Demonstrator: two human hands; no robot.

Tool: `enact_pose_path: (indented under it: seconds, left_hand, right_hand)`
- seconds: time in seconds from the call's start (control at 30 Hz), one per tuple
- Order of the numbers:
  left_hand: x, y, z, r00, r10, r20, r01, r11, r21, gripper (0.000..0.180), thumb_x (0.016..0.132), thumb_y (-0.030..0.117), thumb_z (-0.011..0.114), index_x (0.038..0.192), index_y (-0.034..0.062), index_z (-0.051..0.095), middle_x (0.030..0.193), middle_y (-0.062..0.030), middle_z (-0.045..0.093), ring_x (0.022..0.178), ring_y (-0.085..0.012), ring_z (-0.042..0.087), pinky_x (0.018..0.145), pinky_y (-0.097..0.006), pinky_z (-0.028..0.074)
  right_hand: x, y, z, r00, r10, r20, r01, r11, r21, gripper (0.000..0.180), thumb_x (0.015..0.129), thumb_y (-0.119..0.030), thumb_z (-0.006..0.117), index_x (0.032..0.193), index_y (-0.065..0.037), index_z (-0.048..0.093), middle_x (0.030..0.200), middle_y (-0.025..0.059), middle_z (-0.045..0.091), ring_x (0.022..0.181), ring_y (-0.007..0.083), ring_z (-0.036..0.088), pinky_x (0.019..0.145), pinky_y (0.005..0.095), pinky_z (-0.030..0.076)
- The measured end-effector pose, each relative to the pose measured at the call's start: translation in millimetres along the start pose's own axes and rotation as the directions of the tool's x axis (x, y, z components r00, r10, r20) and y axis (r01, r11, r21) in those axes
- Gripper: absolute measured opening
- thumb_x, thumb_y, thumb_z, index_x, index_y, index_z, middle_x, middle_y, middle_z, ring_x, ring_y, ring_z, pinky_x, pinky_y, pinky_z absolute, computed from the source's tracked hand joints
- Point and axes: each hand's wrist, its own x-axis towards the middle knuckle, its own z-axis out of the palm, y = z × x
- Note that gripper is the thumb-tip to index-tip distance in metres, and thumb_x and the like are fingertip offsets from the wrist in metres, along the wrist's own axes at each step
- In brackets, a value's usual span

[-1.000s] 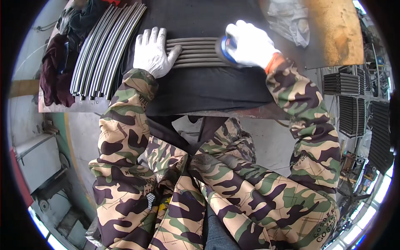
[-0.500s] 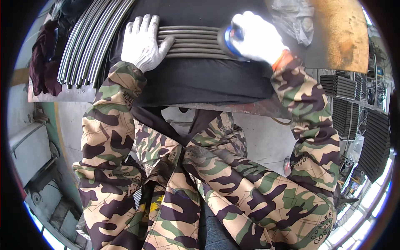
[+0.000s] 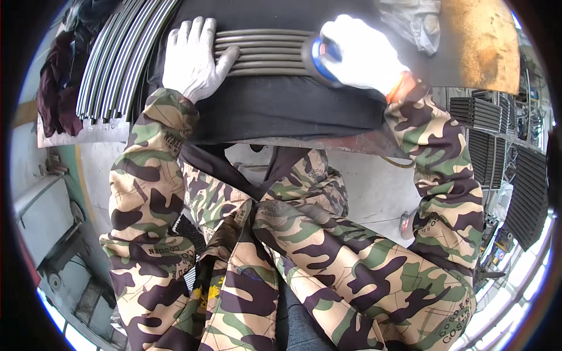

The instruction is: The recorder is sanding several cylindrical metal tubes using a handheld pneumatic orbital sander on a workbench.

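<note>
A row of several thin grey metal rods (image 3: 269,51) lies side by side across a black cloth (image 3: 281,108) on the bench. My left hand (image 3: 190,61), in a white glove, rests flat over their left ends with its fingers stretched and the thumb out across the rods. My right hand (image 3: 364,57), also gloved in white, is closed around a round blue tool with a dark rim (image 3: 318,54), held on or just over the right part of the rods. The tool's exact kind is hidden by the glove and blur. The rods' right ends cannot be seen.
More curved metal rods (image 3: 123,64) lie in a bundle at the left, beside a dark red cloth (image 3: 55,99). Crumpled clear plastic (image 3: 417,23) and a brown board (image 3: 483,47) are at the far right. Racks with dark stacked bars (image 3: 477,114) stand beyond the bench's right side.
The whole view has shifted slightly. Both hands keep nearly the same places over the rods, and the blue tool stays in my right hand, its rim blurred in both frames.
</note>
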Motion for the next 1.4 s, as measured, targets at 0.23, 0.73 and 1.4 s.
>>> enact_pose_path:
  seconds: [0.23,0.73,1.4]
  left_hand:
    - [-9,5,6,0.998,0.041,-0.056,-0.043,0.998,-0.035,0.066,0.102,0.042,0.062,0.146,-0.0061,0.056,0.147,-0.0279,0.058,0.137,-0.0454,0.052,0.12,-0.055,0.034]
    - [-3,5,8,0.995,0.061,-0.077,-0.066,0.995,-0.074,0.057,0.101,0.038,0.063,0.139,-0.0038,0.061,0.143,-0.024,0.06,0.135,-0.0404,0.055,0.119,-0.054,0.037]
    - [-5,4,13,0.992,0.067,-0.107,-0.068,0.998,-0.001,0.061,0.102,0.042,0.062,0.142,-0.003,0.06,0.143,-0.0224,0.063,0.134,-0.0387,0.057,0.118,-0.053,0.039]
  right_hand:
    - [8,5,3,0.997,0.06,0.049,-0.057,0.997,-0.057,0.028,0.098,-0.033,0.064,0.116,-0.013,0.068,0.105,0.0165,0.068,0.1,0.0366,0.072,0.085,0.0506,0.06]
    - [20,17,-5,0.994,0.107,0.003,-0.106,0.994,-0.035,0.026,0.092,-0.032,0.072,0.106,-0.01,0.069,0.101,0.0171,0.067,0.09,0.0386,0.07,0.08,0.0481,0.058]
    - [17,-1,13,1.0,-0.004,-0.004,0.004,0.999,-0.048,0.029,0.096,-0.035,0.066,0.114,-0.013,0.068,0.106,0.0173,0.068,0.099,0.0381,0.072,0.086,0.0506,0.06]
